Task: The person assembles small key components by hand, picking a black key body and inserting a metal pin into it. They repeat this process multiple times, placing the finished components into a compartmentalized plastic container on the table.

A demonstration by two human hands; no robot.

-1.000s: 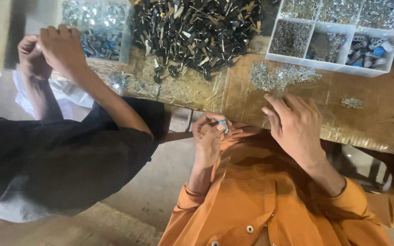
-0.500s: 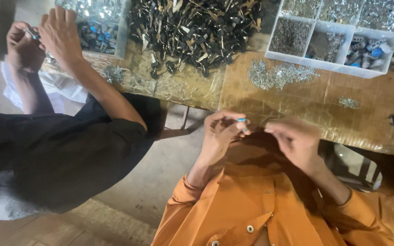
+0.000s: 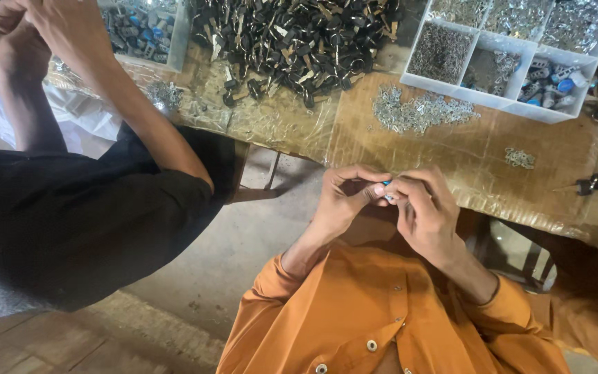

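**Ana:** At the near edge of the table point(image 3: 451, 173), both hands meet in front of the orange shirt point(image 3: 354, 312). Between them sits a small blue part point(image 3: 387, 196), mostly hidden by fingertips; only a sliver of bright blue with a pale bit shows.

**Ben:** Who holds it?

**Ana:** The left hand point(image 3: 344, 197) pinches it between thumb and forefinger, and the right hand point(image 3: 423, 208) closes its fingertips on the same piece from the other side. Both grips are pressed tight on it.

**Ben:** Any change from half a second back?

**Ana:** Yes. Then the left hand alone held the part up and the right hand lay apart, lower and to the side. Now the right hand has come across and touches the left. A second ago the right hand rested flat at the table edge.

**Ben:** Which way does the piece point?

**Ana:** Too little of it shows to give a long axis or heading.

**Ben:** And around it?

**Ana:** Just beyond lies a loose heap of silver rings point(image 3: 420, 111), farther back a pile of dark keys point(image 3: 299, 38) and a white divided tray point(image 3: 513, 100). A co-worker in a black sleeve point(image 3: 105, 221) works at the left.
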